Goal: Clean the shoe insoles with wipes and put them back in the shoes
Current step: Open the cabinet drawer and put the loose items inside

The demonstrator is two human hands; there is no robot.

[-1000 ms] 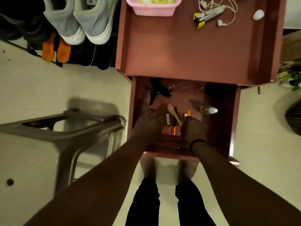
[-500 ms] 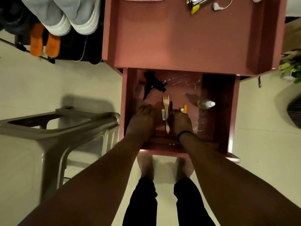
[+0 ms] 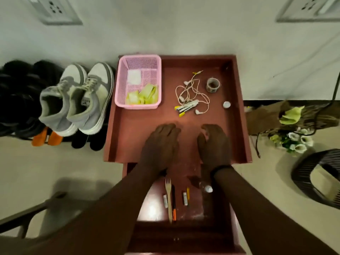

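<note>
counter (image 3: 128,144) with drawer (image 3: 185,229) gaping | left hand (image 3: 161,142) and right hand (image 3: 214,142) now lifting out, hovering slack, holding nothing | wipes in basket (image 3: 138,81) probably next

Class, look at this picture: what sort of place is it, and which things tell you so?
Probably a home entryway: shoes lined along the wall, a small cabinet with an open drawer of odds and ends, wall sockets above.

Basket (image 3: 138,60) at counter (image 3: 139,129) back-left, earphones (image 3: 191,91) and tape roll (image 3: 213,85) to its right. Shoes (image 3: 77,100) on floor left of counter. Fork (image 3: 168,197) in open drawer (image 3: 184,234) below.
</note>
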